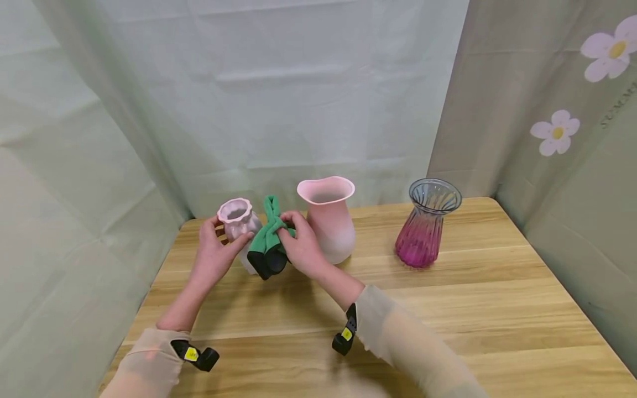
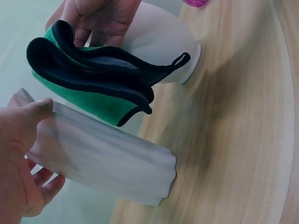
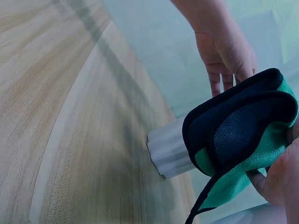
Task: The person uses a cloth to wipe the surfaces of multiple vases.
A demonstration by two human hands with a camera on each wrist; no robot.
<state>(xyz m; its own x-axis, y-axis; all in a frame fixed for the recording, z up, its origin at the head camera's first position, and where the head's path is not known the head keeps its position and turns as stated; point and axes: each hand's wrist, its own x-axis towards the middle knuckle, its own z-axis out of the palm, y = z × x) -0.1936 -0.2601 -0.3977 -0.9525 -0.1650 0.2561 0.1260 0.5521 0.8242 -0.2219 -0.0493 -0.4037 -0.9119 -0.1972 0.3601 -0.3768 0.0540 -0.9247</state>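
My left hand (image 1: 215, 251) grips a small pale pink vase (image 1: 240, 224) with a scalloped rim, thumb on the near side and fingers behind. In the left wrist view the fluted base of that vase (image 2: 112, 158) meets the wooden table. A green cloth (image 1: 269, 235) with black edging hangs folded from my right hand (image 1: 302, 246), pinched between thumb and fingers just right of the small vase. Seen from the right wrist, the bunched cloth (image 3: 238, 135) covers the vase's upper part. Behind the right hand stands a larger pink-and-white vase (image 1: 332, 226) with a wavy rim.
A ribbed glass vase (image 1: 423, 235), grey-blue at the top and magenta below, stands farther right on the wooden table (image 1: 478, 309). Pale curtains (image 1: 298, 88) hang behind the table and along both sides.
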